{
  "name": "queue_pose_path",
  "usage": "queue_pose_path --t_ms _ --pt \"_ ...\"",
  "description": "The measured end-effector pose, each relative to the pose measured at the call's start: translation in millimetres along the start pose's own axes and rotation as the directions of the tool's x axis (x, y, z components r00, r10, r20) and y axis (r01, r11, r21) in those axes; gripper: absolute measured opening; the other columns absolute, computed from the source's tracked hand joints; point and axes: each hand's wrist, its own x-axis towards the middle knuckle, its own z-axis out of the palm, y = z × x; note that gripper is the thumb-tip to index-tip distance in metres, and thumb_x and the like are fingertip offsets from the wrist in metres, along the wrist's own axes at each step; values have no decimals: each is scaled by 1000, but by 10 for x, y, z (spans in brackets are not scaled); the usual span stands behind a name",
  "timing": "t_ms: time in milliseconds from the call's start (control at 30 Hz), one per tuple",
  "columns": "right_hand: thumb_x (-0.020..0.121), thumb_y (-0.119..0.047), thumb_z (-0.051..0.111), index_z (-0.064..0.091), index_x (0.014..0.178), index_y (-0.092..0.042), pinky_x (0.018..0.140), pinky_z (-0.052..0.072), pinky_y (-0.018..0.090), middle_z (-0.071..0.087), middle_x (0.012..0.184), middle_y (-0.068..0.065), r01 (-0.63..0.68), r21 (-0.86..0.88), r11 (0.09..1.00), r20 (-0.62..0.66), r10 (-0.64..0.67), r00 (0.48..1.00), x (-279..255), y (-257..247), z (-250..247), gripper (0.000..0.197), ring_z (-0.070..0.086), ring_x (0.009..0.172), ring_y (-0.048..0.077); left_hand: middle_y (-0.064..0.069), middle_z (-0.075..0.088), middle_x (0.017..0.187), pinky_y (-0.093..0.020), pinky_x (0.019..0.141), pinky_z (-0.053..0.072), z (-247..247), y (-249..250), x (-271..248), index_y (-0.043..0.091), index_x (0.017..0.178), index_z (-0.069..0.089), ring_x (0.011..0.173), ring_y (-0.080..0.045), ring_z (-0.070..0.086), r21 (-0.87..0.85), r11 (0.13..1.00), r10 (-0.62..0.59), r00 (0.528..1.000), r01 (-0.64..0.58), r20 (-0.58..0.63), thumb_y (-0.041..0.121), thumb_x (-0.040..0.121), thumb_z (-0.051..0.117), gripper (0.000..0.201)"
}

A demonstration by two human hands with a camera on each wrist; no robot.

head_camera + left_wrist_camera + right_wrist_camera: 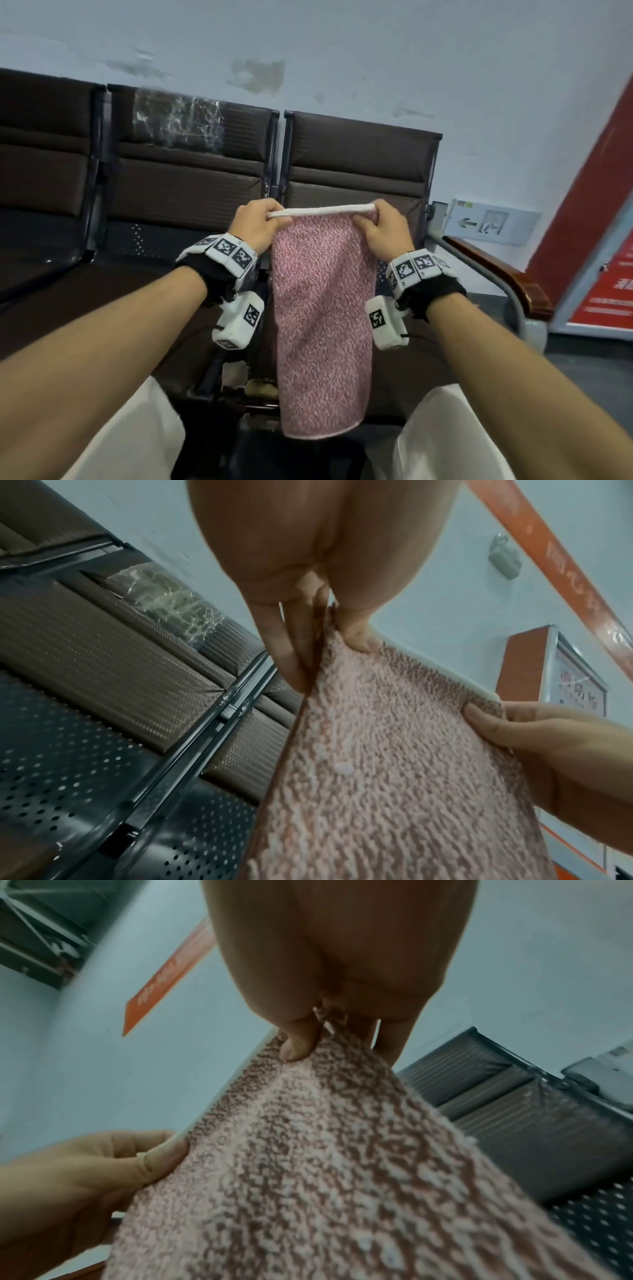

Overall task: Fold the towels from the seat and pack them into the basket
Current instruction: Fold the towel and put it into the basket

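A pink speckled towel (322,308) with a white hem hangs in the air in front of the brown seats, doubled lengthwise. My left hand (260,219) pinches its top left corner and my right hand (380,224) pinches the top right corner, so the white edge is stretched taut between them. In the left wrist view the left hand (318,631) pinches the towel (394,777) between thumb and fingers. In the right wrist view the right hand (325,1034) grips the towel (342,1177) the same way. No basket is in view.
A row of brown padded seats (191,178) with perforated metal bases stands against a pale wall. A wooden armrest (503,274) ends the row at the right. A red and white sign board (603,274) leans further right. My white-clad knees are at the bottom.
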Motion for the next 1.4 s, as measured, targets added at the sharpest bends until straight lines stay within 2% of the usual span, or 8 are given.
queue_pose_path --t_ms 133,367,600,900,1067,1167,1267,1400 --pt "87 -20 64 50 67 -20 59 24 20 52 65 -10 -7 -23 1000 -47 6 999 216 122 150 25 51 77 16 -4 64 83 -17 63 30 162 -80 286 8 92 68 79 -15 55 -12 1000 -27 1000 27 -9 19 86 65 13" --pt "90 -18 60 64 84 -9 68 39 28 66 82 4 81 154 985 -239 -43 970 544 -40 -33 11 55 79 13 2 60 82 -22 65 36 95 230 728 12 92 63 74 -10 52 -214 968 91 979 -129 -182 24 89 62 12" --pt "92 -16 58 63 98 -15 75 40 9 63 91 -7 20 279 960 -198 37 980 -293 235 133 7 57 89 6 8 59 77 -29 71 44 321 -28 -34 17 89 60 74 -9 54 -356 930 72 995 -93 -72 20 88 63 5" --pt "79 -36 72 64 92 -21 75 48 24 68 86 -11 -279 261 924 90 264 960 -1543 932 397 21 63 81 -1 1 55 75 -23 62 38 791 -617 -1309 14 88 59 66 -6 49 -382 898 -92 942 218 322 26 89 60 13" --pt "64 -20 86 69 94 -28 83 57 33 74 88 -7 -461 133 877 632 283 722 -1735 1200 477 35 70 85 8 -2 63 86 -30 73 45 1039 -712 -1435 16 92 62 81 -16 57 -352 892 -157 925 282 345 24 86 65 11" --pt "73 -13 80 65 100 -20 94 51 45 72 97 3 -467 14 884 505 397 767 -1686 1389 551 31 68 94 20 -10 64 101 -41 83 51 1167 -807 -1417 19 106 58 92 -19 61 -350 842 -232 861 411 454 26 82 70 27" --pt "80 -14 75 64 98 -18 87 50 31 69 91 -4 -418 43 907 418 364 833 -1530 1467 604 21 65 89 13 -8 54 122 -45 94 50 1250 -936 -1362 24 118 46 111 -21 58 -381 704 -256 714 600 652 15 72 79 57" --pt "84 -13 70 63 100 -17 71 45 10 67 89 -9 -387 126 914 380 316 869 -1211 1507 718 19 61 81 2 4 60 107 -32 89 51 1368 -1109 -1114 23 124 44 99 -11 61 -341 817 -235 809 465 539 6 81 69 53"
